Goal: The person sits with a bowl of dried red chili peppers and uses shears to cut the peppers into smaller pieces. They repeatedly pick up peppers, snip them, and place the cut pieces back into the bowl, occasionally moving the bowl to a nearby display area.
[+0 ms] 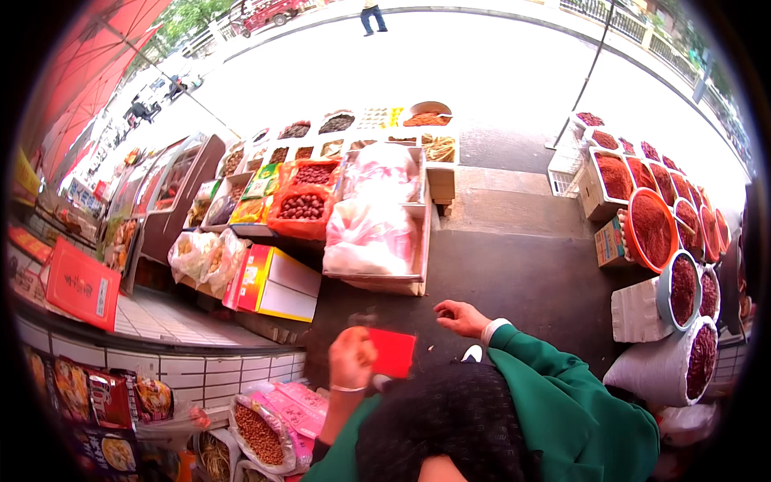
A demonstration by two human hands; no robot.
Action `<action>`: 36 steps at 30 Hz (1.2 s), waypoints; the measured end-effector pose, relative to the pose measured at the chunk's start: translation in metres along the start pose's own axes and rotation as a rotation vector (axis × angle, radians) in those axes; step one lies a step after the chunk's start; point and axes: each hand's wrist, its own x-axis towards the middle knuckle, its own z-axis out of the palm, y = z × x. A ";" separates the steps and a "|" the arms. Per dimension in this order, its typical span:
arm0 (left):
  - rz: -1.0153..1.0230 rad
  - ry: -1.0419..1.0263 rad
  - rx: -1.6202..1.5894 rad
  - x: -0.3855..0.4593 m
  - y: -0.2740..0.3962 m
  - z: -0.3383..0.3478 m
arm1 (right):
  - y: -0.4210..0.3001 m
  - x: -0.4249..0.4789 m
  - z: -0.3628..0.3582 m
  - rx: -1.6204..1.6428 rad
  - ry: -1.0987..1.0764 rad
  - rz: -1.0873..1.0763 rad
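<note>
My left hand point(351, 358) is curled into a loose fist, slightly blurred, at the lower middle of the view. A flat red rectangular item point(394, 353) juts out from its fingers; whether it is a bag, card or booklet I cannot tell. My right hand point(462, 317) hangs over the dark floor, fingers loosely bent and nothing visible in it. Ahead of both hands stands an open-topped carton point(420, 241) holding pink-and-white plastic bags point(370, 235). Beside it, orange bags hold dark red dates point(302, 206).
Cartons and trays of dried goods line the left, with a yellow-and-red box point(280, 283) near my left hand. Tubs of red chili powder point(652, 229) and sacks of dried chilies point(702, 361) stand right. A stone step point(512, 193) leads towards the street, where a person point(372, 19) is visible.
</note>
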 end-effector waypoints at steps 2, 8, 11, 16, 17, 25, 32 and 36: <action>-0.161 -0.129 0.087 0.021 -0.039 0.059 | -0.025 -0.022 -0.024 -0.014 0.072 -0.132; -0.513 -0.628 0.284 0.045 -0.108 0.202 | -0.012 -0.091 -0.123 0.133 0.454 0.045; -0.577 -0.855 0.454 0.055 -0.136 0.246 | 0.024 -0.120 -0.151 -0.027 0.707 -0.049; -0.727 -1.080 0.451 0.078 -0.190 0.303 | 0.057 -0.162 -0.187 0.564 0.732 0.084; -0.736 -1.109 0.451 0.084 -0.203 0.312 | 0.048 -0.170 -0.193 0.544 0.748 0.065; -0.923 -1.341 0.521 0.132 -0.271 0.431 | 0.065 -0.196 -0.270 0.944 1.034 -0.168; -0.662 -1.791 0.767 0.180 -0.336 0.527 | 0.052 -0.213 -0.364 1.222 1.164 -0.254; -0.649 -2.092 0.867 0.193 -0.390 0.549 | 0.068 -0.213 -0.382 1.319 1.373 -0.160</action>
